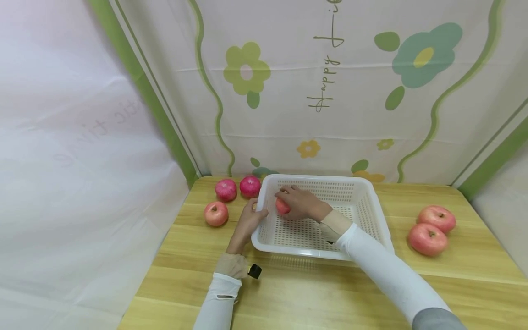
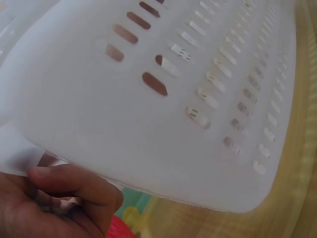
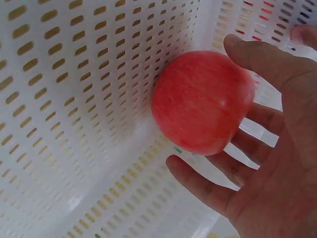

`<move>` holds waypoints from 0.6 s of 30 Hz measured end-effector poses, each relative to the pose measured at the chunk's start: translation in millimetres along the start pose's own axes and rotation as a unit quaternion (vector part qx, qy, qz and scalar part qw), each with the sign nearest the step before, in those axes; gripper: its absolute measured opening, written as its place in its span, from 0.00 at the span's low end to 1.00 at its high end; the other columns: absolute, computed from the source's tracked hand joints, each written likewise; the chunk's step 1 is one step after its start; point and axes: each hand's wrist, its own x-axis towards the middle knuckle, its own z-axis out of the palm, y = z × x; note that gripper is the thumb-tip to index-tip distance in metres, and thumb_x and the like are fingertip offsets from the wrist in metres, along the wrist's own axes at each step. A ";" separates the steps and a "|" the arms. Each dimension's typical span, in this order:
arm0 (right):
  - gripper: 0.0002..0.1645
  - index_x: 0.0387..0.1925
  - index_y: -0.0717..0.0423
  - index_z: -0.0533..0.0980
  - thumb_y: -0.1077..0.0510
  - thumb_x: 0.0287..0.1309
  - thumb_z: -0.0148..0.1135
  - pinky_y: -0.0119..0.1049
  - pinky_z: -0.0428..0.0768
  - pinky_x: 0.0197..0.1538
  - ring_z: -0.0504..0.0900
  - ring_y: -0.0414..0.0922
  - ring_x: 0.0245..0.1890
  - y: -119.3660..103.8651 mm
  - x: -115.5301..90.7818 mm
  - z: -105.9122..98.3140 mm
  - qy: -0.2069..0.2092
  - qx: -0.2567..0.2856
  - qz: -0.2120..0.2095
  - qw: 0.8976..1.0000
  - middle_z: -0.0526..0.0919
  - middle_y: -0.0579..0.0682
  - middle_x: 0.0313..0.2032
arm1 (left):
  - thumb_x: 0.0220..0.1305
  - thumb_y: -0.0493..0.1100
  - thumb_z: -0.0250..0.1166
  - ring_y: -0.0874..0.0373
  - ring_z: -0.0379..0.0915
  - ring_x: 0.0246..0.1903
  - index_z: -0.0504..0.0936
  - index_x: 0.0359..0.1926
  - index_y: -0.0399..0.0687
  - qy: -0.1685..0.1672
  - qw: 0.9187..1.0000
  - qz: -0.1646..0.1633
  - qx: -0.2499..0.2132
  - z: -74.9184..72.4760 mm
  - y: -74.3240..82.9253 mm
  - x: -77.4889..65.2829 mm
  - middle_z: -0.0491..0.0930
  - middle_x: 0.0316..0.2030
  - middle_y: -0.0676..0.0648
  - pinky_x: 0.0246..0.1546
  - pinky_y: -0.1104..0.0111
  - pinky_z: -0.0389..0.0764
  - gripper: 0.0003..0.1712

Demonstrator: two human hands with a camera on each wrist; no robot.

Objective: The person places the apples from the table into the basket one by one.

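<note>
A red apple (image 3: 200,101) sits within the right grip (image 1: 302,202), whose spread fingers and thumb cup it inside a white basket (image 1: 303,253); the left grip (image 1: 248,222) pinches the basket's rim.

The left arm (image 1: 219,295) reaches forward, and the left hand (image 1: 249,221) has its fingers bent in a grip. The right arm (image 1: 387,272) extends diagonally leftward; the right hand (image 1: 303,204) curves slightly, its thumb (image 3: 260,58) apart from the spread fingers (image 3: 203,191).
</note>
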 end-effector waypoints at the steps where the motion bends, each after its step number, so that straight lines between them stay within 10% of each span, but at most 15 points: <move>1: 0.44 0.67 0.45 0.66 0.38 0.49 0.68 0.47 0.76 0.53 0.65 0.48 0.61 0.2 -1.0 -0.5 0.003 0.000 -0.002 1.000 0.68 0.47 0.62 | 0.62 0.40 0.57 0.38 0.77 0.46 0.63 0.63 0.43 0.004 1.000 -0.001 0.002 0.4 -0.3 0.1 0.75 0.51 0.30 0.36 0.51 0.83 0.28; 18: 0.41 0.62 0.48 0.72 0.36 0.49 0.68 0.50 0.77 0.50 0.69 0.50 0.57 7.3 -24.2 -19.1 0.069 0.018 -0.029 0.997 0.73 0.48 0.58 | 0.66 0.40 0.54 0.38 0.72 0.52 0.68 0.64 0.32 -0.025 1.000 -0.005 0.016 -1.5 2.0 -0.9 0.72 0.57 0.29 0.45 0.52 0.80 0.27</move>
